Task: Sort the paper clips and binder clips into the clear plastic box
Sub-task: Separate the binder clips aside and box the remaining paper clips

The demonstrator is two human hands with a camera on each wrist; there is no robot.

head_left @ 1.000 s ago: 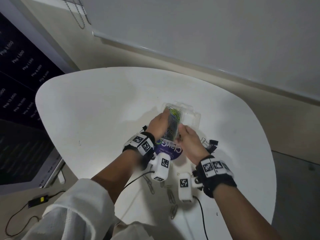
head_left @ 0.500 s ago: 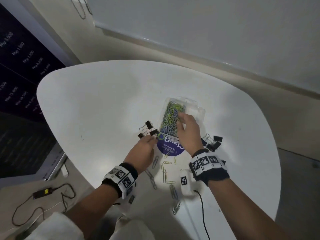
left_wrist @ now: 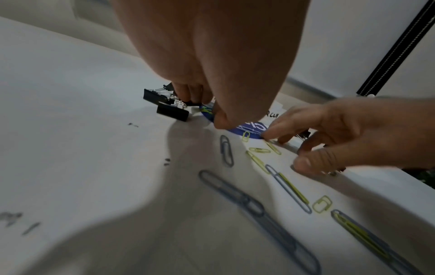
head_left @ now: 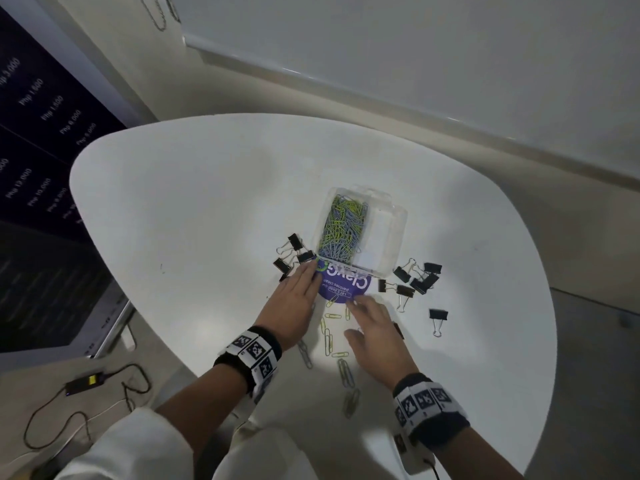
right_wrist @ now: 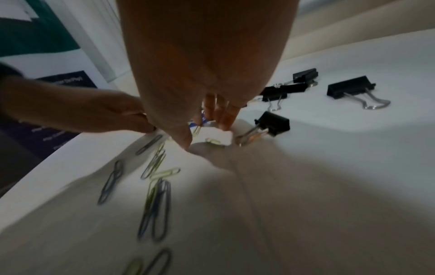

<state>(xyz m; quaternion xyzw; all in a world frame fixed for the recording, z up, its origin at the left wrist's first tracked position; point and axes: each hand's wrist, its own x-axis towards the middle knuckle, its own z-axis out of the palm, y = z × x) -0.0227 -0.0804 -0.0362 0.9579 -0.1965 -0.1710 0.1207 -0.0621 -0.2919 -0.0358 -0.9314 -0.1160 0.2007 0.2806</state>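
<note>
both hands are working low over the white desk (head_left: 194, 209) right now. the clear plastic box (head_left: 388, 233) is lying near the middle of the desk, and its left compartment is holding a heap of green and grey-blue paper clips (head_left: 343, 226), while the compartment at the box's 3 o'clock side is looking bare. the box's near end is sitting on a purple round label (head_left: 341, 287). the left hand (head_left: 292, 306) is reaching to the label's 9 o'clock edge, fingers extended and close together, tips touching down at the label's rim; in the left wrist view the thumb and fingertips (left_wrist: 221, 121) are coming together at that edge, though i cannot tell whether they are pinching anything. the right hand (head_left: 375, 337) is hovering at the label's 5 o'clock side, fingers loosely spread and pointing down toward the desk, gripping nothing that shows. loose paper clips (head_left: 329, 337) are lying scattered between the two hands, running toward 6 o'clock. one cluster of black binder clips (head_left: 292, 254) is sitting at the box's 8 o'clock corner, just beside the left fingertips, and a second cluster (head_left: 415, 278) is sitting at the box's 4 o'clock, with a single binder clip (head_left: 438, 315) lying apart from it.
</note>
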